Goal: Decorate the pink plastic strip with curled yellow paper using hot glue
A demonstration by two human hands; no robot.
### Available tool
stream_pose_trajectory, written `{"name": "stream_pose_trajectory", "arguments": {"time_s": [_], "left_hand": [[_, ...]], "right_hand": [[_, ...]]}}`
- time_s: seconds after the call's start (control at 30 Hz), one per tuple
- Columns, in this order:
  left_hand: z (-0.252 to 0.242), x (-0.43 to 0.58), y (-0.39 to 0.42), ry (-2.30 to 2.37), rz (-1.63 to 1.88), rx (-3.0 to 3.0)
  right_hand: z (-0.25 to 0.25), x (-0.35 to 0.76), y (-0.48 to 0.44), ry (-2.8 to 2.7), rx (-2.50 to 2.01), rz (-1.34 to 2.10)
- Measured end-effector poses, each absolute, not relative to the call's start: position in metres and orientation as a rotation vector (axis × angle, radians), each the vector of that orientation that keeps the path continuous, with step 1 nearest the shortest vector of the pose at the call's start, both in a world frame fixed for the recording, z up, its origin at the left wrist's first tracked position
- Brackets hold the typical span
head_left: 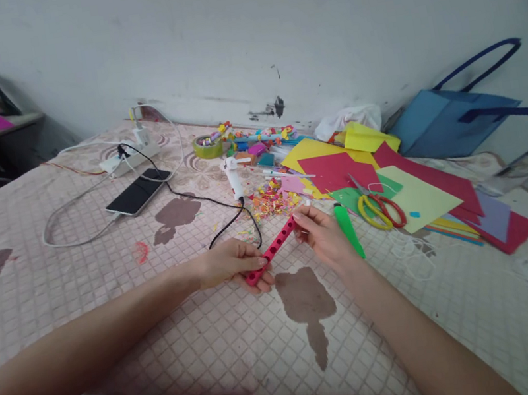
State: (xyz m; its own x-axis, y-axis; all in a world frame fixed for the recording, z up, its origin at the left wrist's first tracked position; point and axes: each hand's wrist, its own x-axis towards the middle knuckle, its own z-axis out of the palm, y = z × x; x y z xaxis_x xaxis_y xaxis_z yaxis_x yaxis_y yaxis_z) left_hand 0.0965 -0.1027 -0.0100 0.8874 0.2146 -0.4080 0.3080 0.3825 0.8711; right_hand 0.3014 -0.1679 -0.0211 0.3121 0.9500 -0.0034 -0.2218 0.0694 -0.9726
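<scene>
A slim red tube (278, 243) with a row of dark round holes is held at a slant above the table, its right end higher. My left hand (235, 265) is closed on its lower end, thumb on top and fingers beneath. At the upper end, my right hand (323, 235) pinches the tube between thumb and fingers. Just right of my right hand lies a green cutter-like tool (348, 229). Beyond my hands, a white glue gun (232, 177) with a black cord stands near a pile of colourful paper scraps (272, 201).
Yellow-and-red-handled scissors (380, 211) rest among coloured paper sheets (447, 185) at the right. Behind them sits a blue bag (452, 117). A phone (138, 193) on a white cable and a power strip (130, 157) lie left. A tape roll (209, 147) and white string (411, 254) are there too.
</scene>
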Motion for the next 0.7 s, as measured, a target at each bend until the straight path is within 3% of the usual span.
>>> {"name": "stream_pose_trajectory", "arguments": {"time_s": [0.7], "left_hand": [[-0.01, 0.098, -0.104, 0.53, 0.018, 1.172]], "right_hand": [[-0.022, 0.273, -0.176, -0.873, -1.226, 1.154]]}}
